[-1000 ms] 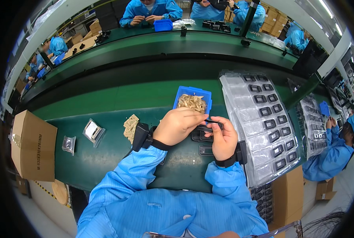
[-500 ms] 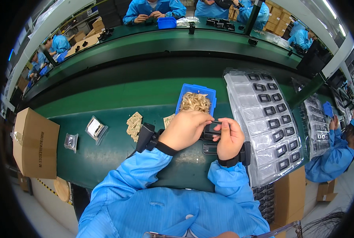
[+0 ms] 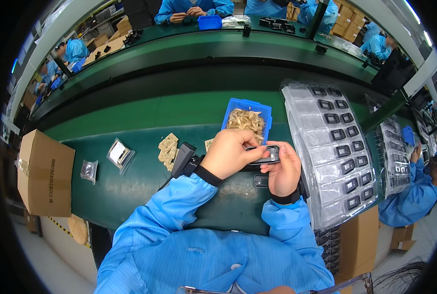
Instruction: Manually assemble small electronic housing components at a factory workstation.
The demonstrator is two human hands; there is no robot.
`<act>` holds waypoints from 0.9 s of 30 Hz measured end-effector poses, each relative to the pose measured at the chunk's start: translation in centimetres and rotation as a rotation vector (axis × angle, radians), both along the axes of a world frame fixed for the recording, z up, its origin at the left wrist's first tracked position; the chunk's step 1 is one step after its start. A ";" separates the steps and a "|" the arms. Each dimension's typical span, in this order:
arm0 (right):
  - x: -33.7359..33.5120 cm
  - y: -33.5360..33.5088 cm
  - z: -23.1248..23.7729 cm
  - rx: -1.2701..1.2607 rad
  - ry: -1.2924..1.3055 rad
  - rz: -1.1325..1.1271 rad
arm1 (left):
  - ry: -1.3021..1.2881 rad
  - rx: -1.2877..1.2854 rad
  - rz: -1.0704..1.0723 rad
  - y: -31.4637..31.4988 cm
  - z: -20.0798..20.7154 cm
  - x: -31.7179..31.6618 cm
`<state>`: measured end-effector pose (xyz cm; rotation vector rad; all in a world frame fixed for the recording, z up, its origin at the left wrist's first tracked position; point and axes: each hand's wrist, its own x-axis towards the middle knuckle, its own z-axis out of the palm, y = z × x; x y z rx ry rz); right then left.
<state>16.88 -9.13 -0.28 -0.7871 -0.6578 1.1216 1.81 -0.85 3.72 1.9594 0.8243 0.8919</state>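
Observation:
A small black rectangular plastic housing is held up between my two hands, above the green table. My right hand grips its right end from below and the side. At its left end, my left hand is closed, thumb and fingertips pressed on the housing; anything tiny between them cannot be made out. Another black housing lies on the table beside my right hand. Just beyond my hands stands a blue bin full of loose tan strips. A heap of flat tan pieces lies left of my left wrist.
Clear plastic trays holding rows of black frames lie at the right. Two small bagged items, a nearer-left one and another, rest near a cardboard box at the left. Several co-workers in blue sit at other benches.
The black housing has been turned so its face shows more, and my right hand has rolled open beneath it. My left thumb now presses on it. The whole view has shifted slightly.

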 end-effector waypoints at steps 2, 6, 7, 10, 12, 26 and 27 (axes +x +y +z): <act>-0.3 -0.1 0.1 -0.004 -0.013 0.017 | 0.007 0.019 0.018 -0.1 0.0 -0.1; -0.5 -0.2 0.0 0.019 -0.098 0.031 | 0.142 0.126 0.091 -0.8 0.8 -0.2; -0.4 -0.2 -0.1 0.031 -0.128 0.043 | 0.147 0.171 0.083 -1.1 0.9 -0.3; 0.2 0.2 -0.3 0.003 -0.252 0.001 | 0.218 0.311 0.056 -1.0 2.0 -1.1; -0.2 0.4 -0.1 -0.006 -0.426 -0.123 | 0.345 0.327 0.060 -0.8 2.8 -3.7; -0.8 0.0 0.0 0.024 -0.470 -0.078 | 0.621 0.406 0.424 -2.7 -3.6 -10.8; -0.8 0.1 -0.2 0.017 -0.465 -0.085 | 0.542 0.434 0.377 -1.3 -4.0 -10.3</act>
